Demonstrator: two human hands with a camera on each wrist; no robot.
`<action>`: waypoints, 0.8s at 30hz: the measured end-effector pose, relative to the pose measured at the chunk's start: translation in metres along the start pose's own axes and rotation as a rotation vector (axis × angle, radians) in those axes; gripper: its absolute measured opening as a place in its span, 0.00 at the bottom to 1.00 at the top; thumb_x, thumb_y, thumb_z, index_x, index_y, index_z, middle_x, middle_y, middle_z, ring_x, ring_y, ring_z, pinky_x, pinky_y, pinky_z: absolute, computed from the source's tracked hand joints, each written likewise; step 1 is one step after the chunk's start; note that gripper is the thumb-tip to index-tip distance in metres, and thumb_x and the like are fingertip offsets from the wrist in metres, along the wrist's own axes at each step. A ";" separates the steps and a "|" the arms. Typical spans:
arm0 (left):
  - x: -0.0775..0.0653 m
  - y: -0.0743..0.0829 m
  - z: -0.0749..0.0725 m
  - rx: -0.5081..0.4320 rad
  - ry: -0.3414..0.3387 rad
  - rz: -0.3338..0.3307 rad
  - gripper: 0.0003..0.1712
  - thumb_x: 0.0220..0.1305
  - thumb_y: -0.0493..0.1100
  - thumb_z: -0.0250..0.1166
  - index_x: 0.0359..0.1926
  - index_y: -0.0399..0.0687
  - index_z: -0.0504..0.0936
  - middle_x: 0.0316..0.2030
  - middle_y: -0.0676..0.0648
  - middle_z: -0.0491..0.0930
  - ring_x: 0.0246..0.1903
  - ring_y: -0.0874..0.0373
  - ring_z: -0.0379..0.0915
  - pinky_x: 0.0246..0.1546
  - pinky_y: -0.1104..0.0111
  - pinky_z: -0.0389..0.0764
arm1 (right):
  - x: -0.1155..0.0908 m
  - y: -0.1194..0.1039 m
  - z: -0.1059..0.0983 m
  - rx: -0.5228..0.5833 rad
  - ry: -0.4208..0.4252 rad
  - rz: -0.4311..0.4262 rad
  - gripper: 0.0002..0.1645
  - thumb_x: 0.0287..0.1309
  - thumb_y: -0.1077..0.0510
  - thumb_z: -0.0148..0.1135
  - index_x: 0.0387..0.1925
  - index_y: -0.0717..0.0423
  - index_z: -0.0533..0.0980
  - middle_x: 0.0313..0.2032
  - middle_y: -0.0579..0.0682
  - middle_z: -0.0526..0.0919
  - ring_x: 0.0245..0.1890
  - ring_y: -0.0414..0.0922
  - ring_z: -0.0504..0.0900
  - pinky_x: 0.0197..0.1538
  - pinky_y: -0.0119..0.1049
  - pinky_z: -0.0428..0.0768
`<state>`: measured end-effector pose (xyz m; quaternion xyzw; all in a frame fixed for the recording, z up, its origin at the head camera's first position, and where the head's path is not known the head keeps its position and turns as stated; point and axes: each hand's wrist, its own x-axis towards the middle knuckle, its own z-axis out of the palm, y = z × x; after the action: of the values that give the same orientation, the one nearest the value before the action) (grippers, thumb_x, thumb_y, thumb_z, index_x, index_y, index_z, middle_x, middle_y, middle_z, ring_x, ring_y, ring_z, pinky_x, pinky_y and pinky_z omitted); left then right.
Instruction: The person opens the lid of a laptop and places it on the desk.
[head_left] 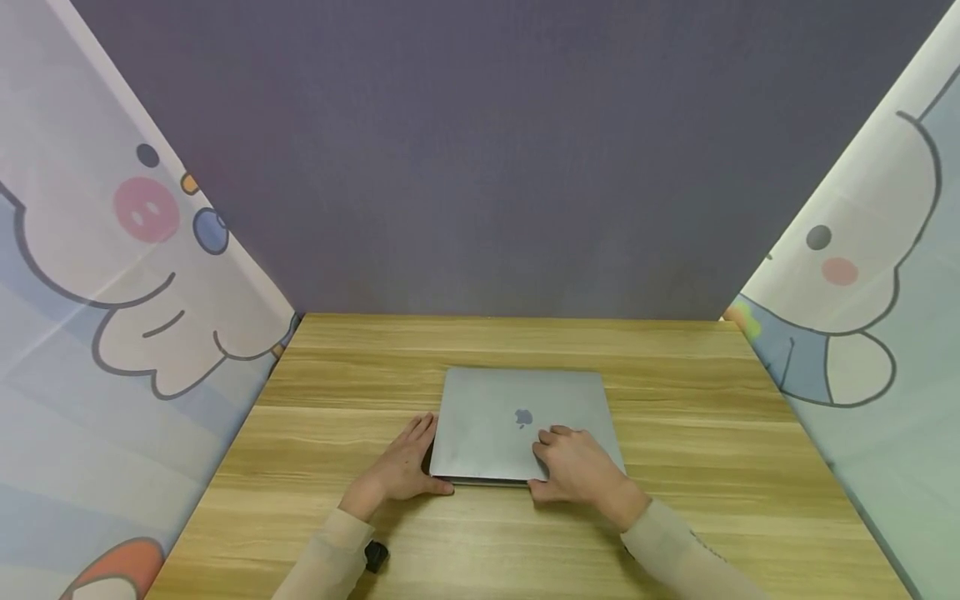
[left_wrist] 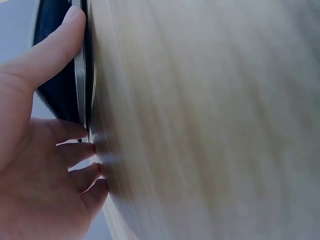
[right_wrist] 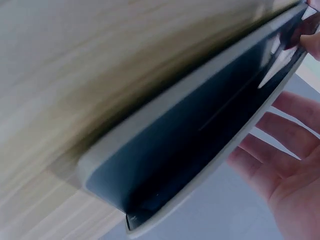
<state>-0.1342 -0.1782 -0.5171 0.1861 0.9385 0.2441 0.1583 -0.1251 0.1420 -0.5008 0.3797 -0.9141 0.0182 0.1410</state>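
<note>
Bracing the laptop (head_left: pixel 495 450) between the bench's (head_left: pixel 720 433) side edges, the left hand (head_left: pixel 401 467) spreads its fingers, seemingly for steadiness, while the right hand's (head_left: pixel 581 471) fingers pinch the ajar lid (head_left: pixel 495 400).

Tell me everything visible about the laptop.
The laptop is grey and metallic-looking, with rounded corners and a darker apple logo on its lid. It lies on the wood-grain table, lid slightly raised along the near edge, dark inside. The left hand touches its front left corner; the right hand grips the lid's front edge.
</note>
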 end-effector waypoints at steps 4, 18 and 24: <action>0.000 -0.002 0.001 0.004 0.003 0.005 0.70 0.50 0.65 0.78 0.78 0.31 0.49 0.78 0.32 0.46 0.78 0.37 0.37 0.75 0.46 0.50 | 0.000 0.001 -0.003 0.028 -0.008 0.001 0.25 0.44 0.35 0.71 0.18 0.50 0.74 0.23 0.42 0.76 0.24 0.44 0.77 0.21 0.40 0.79; 0.000 -0.001 -0.002 0.032 0.003 0.025 0.69 0.52 0.64 0.77 0.78 0.31 0.50 0.78 0.31 0.47 0.78 0.36 0.38 0.75 0.45 0.50 | 0.001 0.001 -0.014 0.087 -0.008 -0.020 0.21 0.50 0.41 0.72 0.18 0.47 0.74 0.24 0.40 0.77 0.25 0.42 0.80 0.20 0.36 0.78; 0.000 -0.001 -0.003 0.055 -0.006 0.025 0.68 0.52 0.65 0.77 0.78 0.32 0.50 0.78 0.31 0.47 0.78 0.36 0.39 0.75 0.46 0.51 | 0.000 0.000 -0.018 0.119 0.032 -0.045 0.19 0.52 0.45 0.73 0.17 0.47 0.74 0.23 0.40 0.77 0.23 0.40 0.78 0.19 0.30 0.74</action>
<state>-0.1354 -0.1804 -0.5153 0.2029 0.9419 0.2198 0.1529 -0.1211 0.1444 -0.4837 0.4076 -0.9002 0.0755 0.1333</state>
